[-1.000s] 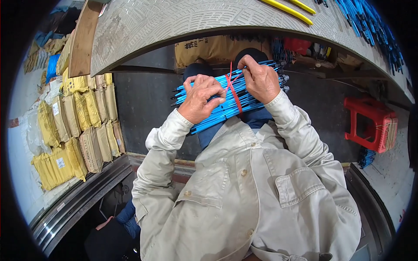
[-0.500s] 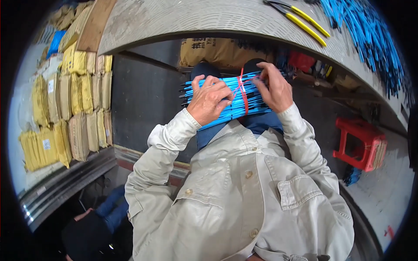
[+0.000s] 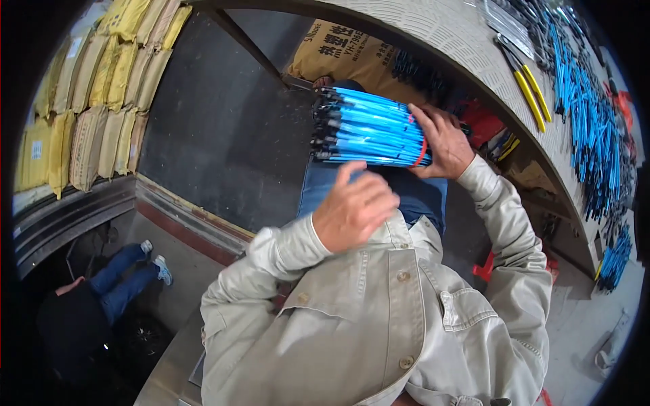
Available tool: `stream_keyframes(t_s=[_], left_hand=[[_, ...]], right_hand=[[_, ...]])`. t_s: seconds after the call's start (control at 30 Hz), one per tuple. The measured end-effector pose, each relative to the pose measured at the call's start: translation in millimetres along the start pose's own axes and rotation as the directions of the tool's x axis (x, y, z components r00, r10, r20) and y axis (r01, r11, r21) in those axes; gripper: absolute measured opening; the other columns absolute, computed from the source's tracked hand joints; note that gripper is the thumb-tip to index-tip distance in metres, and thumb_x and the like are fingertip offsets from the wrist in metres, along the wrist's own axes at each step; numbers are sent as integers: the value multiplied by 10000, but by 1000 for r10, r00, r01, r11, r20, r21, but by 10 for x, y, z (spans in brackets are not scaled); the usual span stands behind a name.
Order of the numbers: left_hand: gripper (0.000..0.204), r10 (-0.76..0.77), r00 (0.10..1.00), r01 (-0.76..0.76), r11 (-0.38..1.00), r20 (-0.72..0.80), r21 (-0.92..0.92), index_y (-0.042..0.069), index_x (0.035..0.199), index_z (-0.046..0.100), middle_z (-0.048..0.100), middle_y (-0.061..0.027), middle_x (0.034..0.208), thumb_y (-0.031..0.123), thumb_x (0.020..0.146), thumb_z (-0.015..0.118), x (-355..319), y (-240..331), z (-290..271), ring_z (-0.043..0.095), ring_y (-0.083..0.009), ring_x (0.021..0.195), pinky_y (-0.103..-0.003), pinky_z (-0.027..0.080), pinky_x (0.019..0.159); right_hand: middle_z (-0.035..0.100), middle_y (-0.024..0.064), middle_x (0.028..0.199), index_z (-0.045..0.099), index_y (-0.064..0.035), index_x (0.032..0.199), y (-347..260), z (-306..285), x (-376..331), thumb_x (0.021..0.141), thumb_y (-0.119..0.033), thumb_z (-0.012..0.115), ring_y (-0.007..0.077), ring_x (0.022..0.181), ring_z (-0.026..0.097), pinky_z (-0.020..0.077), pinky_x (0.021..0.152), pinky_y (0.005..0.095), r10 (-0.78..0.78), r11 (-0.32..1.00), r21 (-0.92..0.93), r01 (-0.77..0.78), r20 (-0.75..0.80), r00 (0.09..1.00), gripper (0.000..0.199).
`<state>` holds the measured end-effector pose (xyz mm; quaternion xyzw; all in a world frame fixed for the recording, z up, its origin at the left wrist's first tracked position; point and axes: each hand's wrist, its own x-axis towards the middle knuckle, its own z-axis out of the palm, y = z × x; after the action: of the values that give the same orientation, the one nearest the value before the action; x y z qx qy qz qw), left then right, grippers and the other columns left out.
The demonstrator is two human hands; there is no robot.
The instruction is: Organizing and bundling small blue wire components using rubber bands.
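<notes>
A thick bundle of thin blue rods with black ends (image 3: 372, 128) lies across my lap. Around it, near its right end, runs a red tie (image 3: 421, 155). My right hand (image 3: 445, 143) grips that end, thumb and fingers wrapped about the rods and partly covering the tie. My left hand (image 3: 359, 208) is off the bundle, just below it and in front of my shirt. Its fingers are loosely bent and slightly blurred, the thumb stands apart, and I see nothing held in it.
On the workbench (image 3: 440, 40) lie yellow-handled pliers (image 3: 528, 88) and a large heap of blue rods (image 3: 589, 128). A brown printed sack (image 3: 338, 51) is beneath the bench. Yellow and tan packages (image 3: 88, 81) are stacked at left. Another person's legs (image 3: 122, 277) show at lower left.
My left hand has let go of the bundle and drawn back toward my body. My right hand now grasps the right end. The bundle's black left ends have turned more into view, and the view has shifted.
</notes>
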<state>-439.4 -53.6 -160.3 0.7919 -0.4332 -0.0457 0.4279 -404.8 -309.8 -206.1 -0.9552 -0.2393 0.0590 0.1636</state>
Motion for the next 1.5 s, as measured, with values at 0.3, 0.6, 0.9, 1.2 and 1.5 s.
stream_keyframes(t_s=[0.3,0.6,0.9,1.2,1.5], left_hand=[[58,-262,965,261,962,-1,-81,74,801,613,615,-13,818,72,743,620,-585,-271,202,555,-164,705,-339,383,883],[79,-320,882,388,910,-346,147,87,801,599,591,-21,858,65,727,617,-340,-1066,83,559,-208,852,-379,375,878],[82,-346,867,450,852,-358,267,108,765,629,531,-11,754,86,690,654,-45,-1272,67,500,-186,709,-321,346,731],[93,-324,898,412,857,-299,310,117,753,661,528,-5,724,131,661,667,-55,-1346,194,510,-165,690,-340,352,733],[100,-286,908,390,844,-304,369,131,778,664,533,17,712,143,679,676,86,-1297,231,507,-148,693,-314,354,735]], right_hand=[[449,221,1226,255,22,1357,260,229,295,629,-439,749,318,1039,504,385,921,392,76,737,647,-197,211,975,994],[512,207,1213,331,6,1349,1201,1496,511,749,-283,719,284,1105,493,411,919,357,356,-48,811,-582,559,749,770],[395,97,1345,369,-86,1344,1627,503,392,960,-367,360,249,1208,391,362,998,420,654,-738,616,276,549,520,475],[643,73,930,597,-144,1122,2209,500,1513,912,-337,437,208,780,616,514,712,377,-469,-854,-276,-440,43,882,326],[516,94,1174,443,-141,1271,1712,705,1331,915,-403,389,245,1046,491,439,871,420,101,-995,42,92,300,949,445]])
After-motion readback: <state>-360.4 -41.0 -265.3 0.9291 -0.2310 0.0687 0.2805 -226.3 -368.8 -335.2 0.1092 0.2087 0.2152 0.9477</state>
